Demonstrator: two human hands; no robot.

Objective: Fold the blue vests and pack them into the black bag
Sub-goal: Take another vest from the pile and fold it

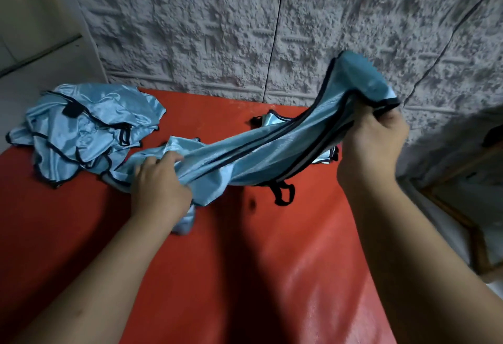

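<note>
Right hand [373, 139] is raised above the tabletop, fingers curled over, pinching the black-bound edge of the blue vest [258, 150] at its upper end. Left hand [160, 180] is low, just over the tabletop, fingers curled into the bunched lower end of the same vest. The vest hangs stretched between the 2 hands as a twisted rope, rising from lower left to upper right, not yet flat.

Handling, my read: thin satin-like fabric, very light, fully limp, shiny so likely slippery. It won't hold a crease on its own; folds need pressing down and will slide if stacked loosely. Best grip points are the black binding along the edges and the corners. That trim is firmer and less slick than the body cloth. A black strap loop [284, 194] dangles below the middle and could snag, so tuck it in before folding. Nothing fragile.

A pile of vests [87, 128] lies crumpled at the far left of the tabletop, touching the left end of the held one. Another bit of blue cloth [272, 119] shows behind the held vest; can't tell its state.

Red tabletop [245, 275] is smooth and glossy, low friction, cloth will skate on it. Behind it is a rough grey textured wall [217, 30]. Black bag not identifiable in view.
</note>
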